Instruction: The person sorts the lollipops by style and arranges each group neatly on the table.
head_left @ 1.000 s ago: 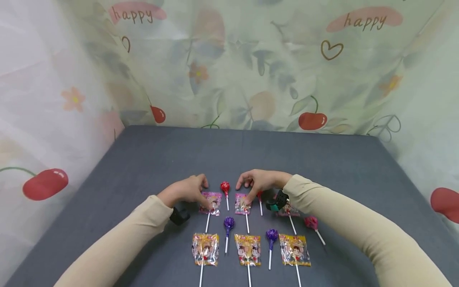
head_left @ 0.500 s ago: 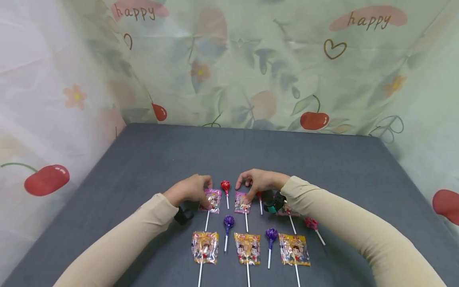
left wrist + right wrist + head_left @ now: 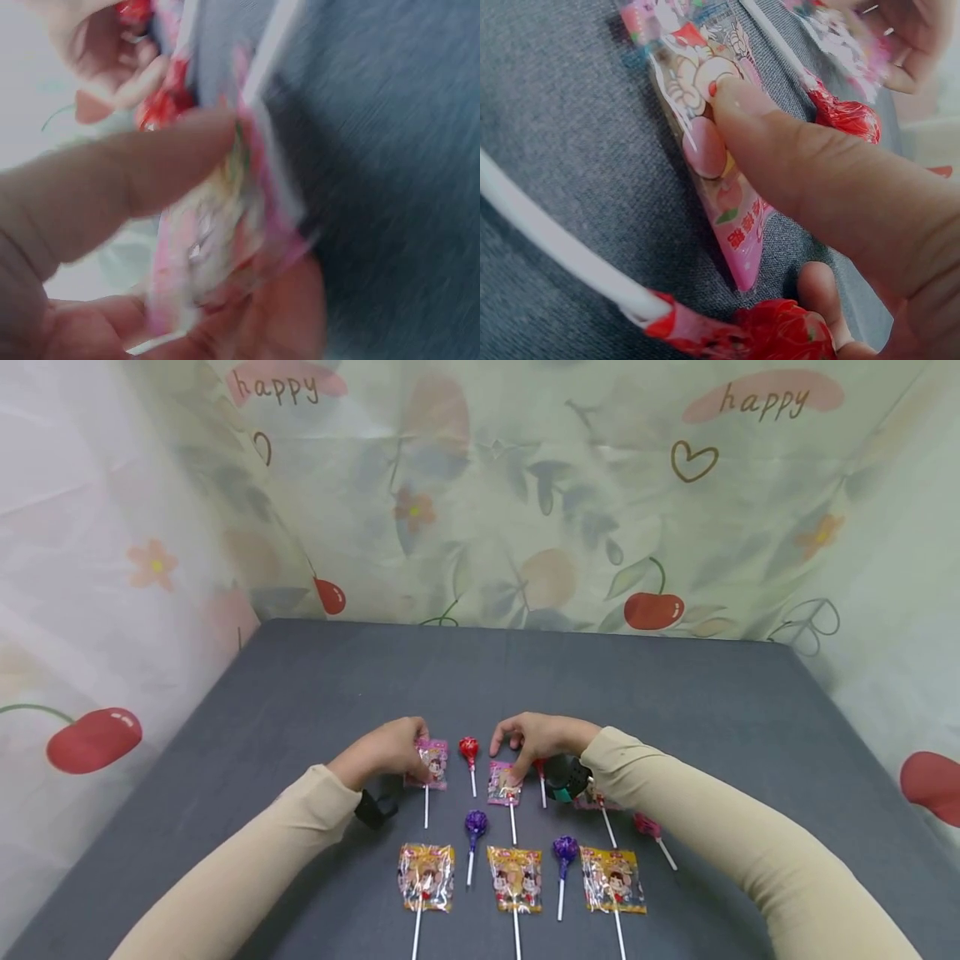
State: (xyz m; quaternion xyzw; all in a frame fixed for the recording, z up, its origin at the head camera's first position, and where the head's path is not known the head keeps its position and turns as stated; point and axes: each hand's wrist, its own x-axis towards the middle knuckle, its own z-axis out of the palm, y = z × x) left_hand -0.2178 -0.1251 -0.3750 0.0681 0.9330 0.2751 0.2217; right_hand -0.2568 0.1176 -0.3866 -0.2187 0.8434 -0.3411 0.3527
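My left hand [image 3: 386, 750] pinches a flat lollipop in a pink printed wrapper [image 3: 437, 760] between thumb and fingers. In the left wrist view this wrapper [image 3: 217, 232] is blurred and tilted, apart from the cloth on its right side. With its thumb, my right hand [image 3: 546, 737] presses on a second pink-wrapped lollipop [image 3: 705, 142] lying on the table; its other fingers are apart from the wrapper. A round red lollipop [image 3: 468, 748] lies between the hands. Another red lollipop [image 3: 780, 330] is beside the right hand, partly hidden in the head view.
Purple lollipops [image 3: 476, 823] and a row of yellow-wrapped flat lollipops [image 3: 425, 870] lie nearer on the dark grey table [image 3: 330, 677]. Under the right forearm are a third pink-wrapped lollipop [image 3: 600, 800] and a dark pink round one [image 3: 647, 825]. Patterned curtains [image 3: 495, 527] surround the table.
My left hand has taken hold of its pink-wrapped lollipop and shifted it left and away from me, with its stick now more upright in view. The right hand has hardly moved.
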